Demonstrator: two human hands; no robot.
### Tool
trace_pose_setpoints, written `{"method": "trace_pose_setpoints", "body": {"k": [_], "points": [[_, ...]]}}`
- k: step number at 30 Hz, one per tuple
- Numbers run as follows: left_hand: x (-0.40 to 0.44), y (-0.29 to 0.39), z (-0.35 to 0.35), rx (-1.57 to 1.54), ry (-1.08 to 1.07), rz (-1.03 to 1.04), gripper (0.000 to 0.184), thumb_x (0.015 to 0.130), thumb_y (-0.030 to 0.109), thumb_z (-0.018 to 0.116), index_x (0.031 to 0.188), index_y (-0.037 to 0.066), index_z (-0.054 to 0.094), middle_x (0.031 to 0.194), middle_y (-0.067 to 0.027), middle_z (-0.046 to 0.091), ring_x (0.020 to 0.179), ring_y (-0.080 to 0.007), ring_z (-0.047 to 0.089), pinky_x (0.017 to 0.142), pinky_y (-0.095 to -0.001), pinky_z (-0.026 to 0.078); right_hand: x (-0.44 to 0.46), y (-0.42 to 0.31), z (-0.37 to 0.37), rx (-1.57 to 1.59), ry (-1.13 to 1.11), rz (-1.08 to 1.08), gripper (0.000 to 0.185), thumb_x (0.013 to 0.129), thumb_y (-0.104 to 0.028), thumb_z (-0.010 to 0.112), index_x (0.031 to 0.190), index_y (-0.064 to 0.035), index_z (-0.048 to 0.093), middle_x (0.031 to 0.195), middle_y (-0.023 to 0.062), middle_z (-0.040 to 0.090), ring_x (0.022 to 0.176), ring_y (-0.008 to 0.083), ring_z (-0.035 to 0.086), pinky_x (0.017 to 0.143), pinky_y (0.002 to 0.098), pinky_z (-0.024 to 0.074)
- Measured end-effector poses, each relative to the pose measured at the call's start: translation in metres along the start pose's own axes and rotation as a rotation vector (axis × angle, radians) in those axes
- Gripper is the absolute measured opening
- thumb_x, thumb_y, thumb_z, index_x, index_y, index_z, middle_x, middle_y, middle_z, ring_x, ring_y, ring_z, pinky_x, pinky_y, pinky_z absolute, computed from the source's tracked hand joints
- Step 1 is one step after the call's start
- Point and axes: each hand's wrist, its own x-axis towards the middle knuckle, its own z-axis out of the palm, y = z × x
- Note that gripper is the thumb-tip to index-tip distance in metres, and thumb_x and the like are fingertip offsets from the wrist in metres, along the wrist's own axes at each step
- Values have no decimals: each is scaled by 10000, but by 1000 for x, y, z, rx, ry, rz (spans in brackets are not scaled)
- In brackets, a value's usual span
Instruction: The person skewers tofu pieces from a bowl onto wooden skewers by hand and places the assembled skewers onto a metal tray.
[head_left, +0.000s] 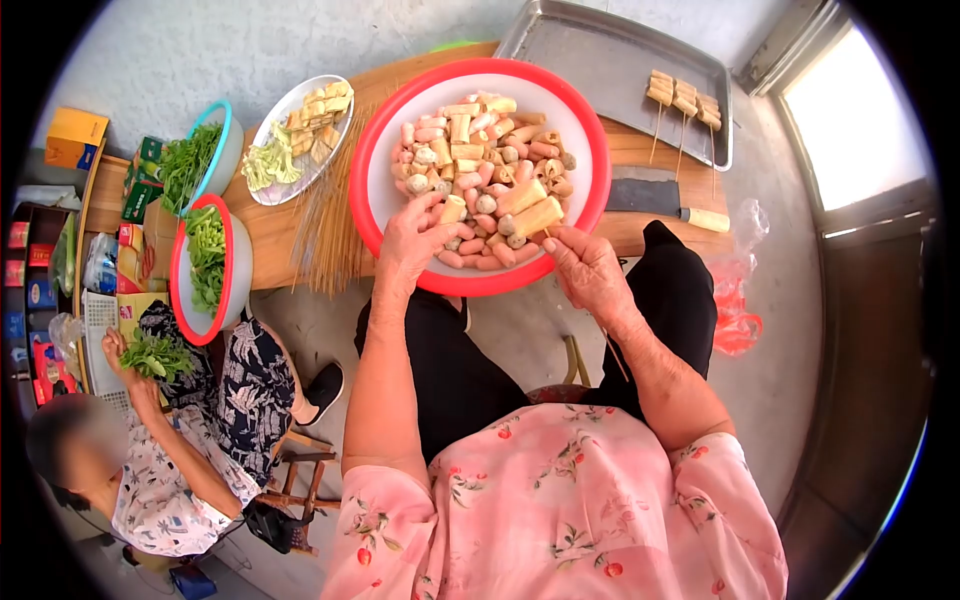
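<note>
A red-rimmed white basin [597, 205] holds a heap of short sausages, meatballs and pale yellow rolls, perhaps tofu skin. Over its near left side, my left hand [408, 243] pinches one pale roll [453, 209] between thumb and fingers. My right hand [588, 268], at the near right rim, is closed on a thin wooden skewer [617, 358]. Two pale rolls [532, 208] sit side by side at its upper end, above the heap. The part of the skewer inside my fist is hidden.
A metal tray [580, 40] with three loaded skewers [685, 97] stands back right, near a cleaver [645, 194]. Left of the basin lie bare skewers [325, 225], a white plate [268, 130] and bowls of greens [205, 250]. A person [175, 460] sits at left holding greens.
</note>
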Motion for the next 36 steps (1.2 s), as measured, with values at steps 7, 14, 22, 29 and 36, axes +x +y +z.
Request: {"method": "trace_pose_setpoints", "body": {"k": [7, 14, 22, 29, 36], "points": [[6, -8, -3, -177, 99, -122, 215, 847, 180, 631, 983, 15, 608, 798, -70, 657, 659, -109, 593, 648, -235, 475, -8, 6, 11, -258, -190, -159, 108, 881, -97, 560, 876, 5, 593, 695, 88, 499, 663, 188, 482, 631, 317, 421], [12, -12, -9, -378, 168, -157, 258, 811, 271, 631, 918, 37, 626, 707, -31, 616, 573, -95, 548, 572, -231, 468, -9, 6, 16, -258, -222, -96, 83, 870, -69, 562, 870, 12, 585, 723, 83, 508, 729, 198, 496, 679, 318, 420], [13, -12, -10, -367, 169, -175, 240, 786, 266, 627, 866, 40, 624, 666, -19, 591, 550, -90, 525, 547, -226, 453, -8, 7, 17, -237, -258, -110, 111, 883, -74, 545, 823, 19, 547, 646, 50, 432, 601, 152, 436, 566, 305, 385], [15, -15, -12, -345, 120, -151, 211, 788, 238, 639, 856, 39, 629, 659, -16, 587, 538, -80, 517, 521, -209, 435, -9, 13, 16, -218, -259, -68, 144, 895, -91, 537, 805, 22, 533, 633, 39, 426, 574, 119, 426, 532, 284, 373], [8, -3, -2, -301, 15, -167, 174, 819, 204, 640, 855, 34, 633, 671, -17, 590, 545, -83, 524, 510, -211, 436, -5, 24, 18, -217, -238, -162, 181, 932, -153, 532, 1025, -19, 611, 555, -67, 357, 465, 27, 331, 423, 209, 294]]}}
